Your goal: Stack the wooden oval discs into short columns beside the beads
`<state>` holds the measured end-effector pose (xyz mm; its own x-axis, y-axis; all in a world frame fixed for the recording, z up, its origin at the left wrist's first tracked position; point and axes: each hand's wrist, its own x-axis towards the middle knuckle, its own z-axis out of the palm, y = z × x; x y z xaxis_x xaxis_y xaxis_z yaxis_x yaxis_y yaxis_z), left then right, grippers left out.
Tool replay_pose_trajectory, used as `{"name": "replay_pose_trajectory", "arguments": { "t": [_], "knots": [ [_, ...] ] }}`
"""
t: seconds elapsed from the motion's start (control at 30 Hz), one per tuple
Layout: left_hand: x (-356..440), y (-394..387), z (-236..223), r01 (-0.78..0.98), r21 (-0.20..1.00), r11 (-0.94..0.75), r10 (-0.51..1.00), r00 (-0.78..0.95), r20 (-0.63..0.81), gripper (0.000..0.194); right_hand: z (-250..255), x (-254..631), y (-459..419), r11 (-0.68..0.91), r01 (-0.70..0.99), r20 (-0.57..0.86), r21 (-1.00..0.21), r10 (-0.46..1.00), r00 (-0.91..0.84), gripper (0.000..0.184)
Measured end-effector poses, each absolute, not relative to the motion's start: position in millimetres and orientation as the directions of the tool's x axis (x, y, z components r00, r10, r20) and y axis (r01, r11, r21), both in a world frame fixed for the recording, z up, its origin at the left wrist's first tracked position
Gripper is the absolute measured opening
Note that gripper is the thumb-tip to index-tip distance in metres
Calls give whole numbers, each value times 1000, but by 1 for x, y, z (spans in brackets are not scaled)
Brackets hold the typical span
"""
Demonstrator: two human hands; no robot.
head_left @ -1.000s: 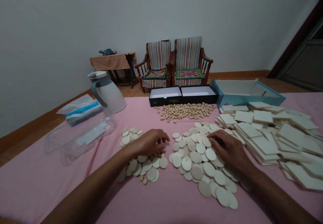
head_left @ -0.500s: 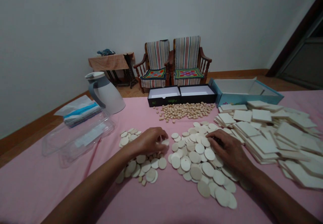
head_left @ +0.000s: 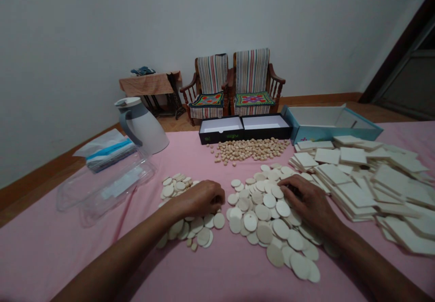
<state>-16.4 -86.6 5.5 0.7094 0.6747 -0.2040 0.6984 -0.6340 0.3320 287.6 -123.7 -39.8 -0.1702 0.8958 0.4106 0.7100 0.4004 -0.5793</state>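
My left hand [head_left: 200, 198] rests on the smaller heap of pale round wooden discs [head_left: 190, 225], its fingers curled under into a loose fist; whatever they hold is hidden. My right hand [head_left: 307, 200] lies palm down on the larger heap of round discs [head_left: 268, 216], fingers bent and spread over them. Both heaps sit on the pink tablecloth [head_left: 220, 270].
A pile of small wooden pellets [head_left: 249, 149] lies behind the discs, before two open black boxes [head_left: 244, 128] and an open blue box [head_left: 326, 123]. Stacks of square wooden tiles [head_left: 367, 179] fill the right. A white jug [head_left: 142, 125] and clear plastic packaging [head_left: 105, 179] stand left.
My left hand, which reached toward the gap between the heaps with a disc at its fingertips, has drawn back and curled onto the smaller heap. The right hand has barely moved.
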Motion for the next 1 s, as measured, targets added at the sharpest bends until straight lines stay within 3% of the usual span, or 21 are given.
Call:
{"name": "replay_pose_trajectory", "arguments": {
  "t": [0.27,0.4,0.47,0.53,0.6,0.77,1.0],
  "knots": [
    [-14,-68,0,713,300,-633,697,694,-181,19,-42,288,-123,408,700,417,-586,893,-172,15],
    [-16,-36,-5,779,302,-549,826,560,57,15,-42,288,-123,411,705,425,-578,889,-170,15],
    [-19,-24,-5,800,334,-499,866,449,219,24,-42,288,-123,416,702,424,-578,888,-177,15],
    [-23,-19,-2,799,361,-481,873,396,286,27,-41,288,-123,419,699,422,-579,888,-183,15],
    [-29,-23,2,788,359,-500,866,451,214,23,-41,288,-122,417,698,418,-582,890,-182,15],
    [-35,-49,9,731,317,-604,728,668,-153,24,-43,288,-122,412,697,418,-587,891,-175,14],
    [-30,-55,3,772,219,-597,743,635,-212,21,-43,288,-122,411,704,421,-580,890,-173,14]
  ]
}}
